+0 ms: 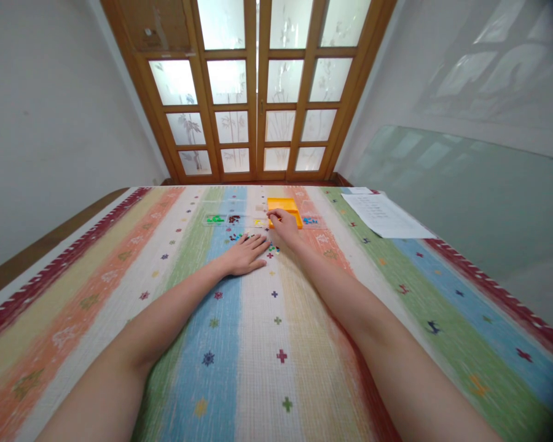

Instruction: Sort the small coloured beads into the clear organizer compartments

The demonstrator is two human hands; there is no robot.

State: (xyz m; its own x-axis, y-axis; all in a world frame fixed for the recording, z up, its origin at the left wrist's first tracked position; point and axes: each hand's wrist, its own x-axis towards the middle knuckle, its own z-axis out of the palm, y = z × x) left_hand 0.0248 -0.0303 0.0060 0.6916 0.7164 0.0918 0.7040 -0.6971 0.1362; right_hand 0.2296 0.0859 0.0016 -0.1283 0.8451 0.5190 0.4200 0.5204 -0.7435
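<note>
My left hand lies flat on the striped tablecloth, fingers stretched out beside a scatter of small mixed-colour pieces. More of these pieces show to the right of its fingertips. Over the front of an open orange box is my right hand, its thumb and fingers pinched together. Whatever may be between those fingertips is too small to make out. Clear containers stand in a row around the box: one with green pieces, one with dark red pieces, one with yellow pieces, and one with blue pieces.
White printed sheets lie on the right side of the table. The striped tablecloth covers the tabletop up to its far edge. Beyond stand wooden doors with glass panes, with walls on both sides. A pale glass board leans at the right.
</note>
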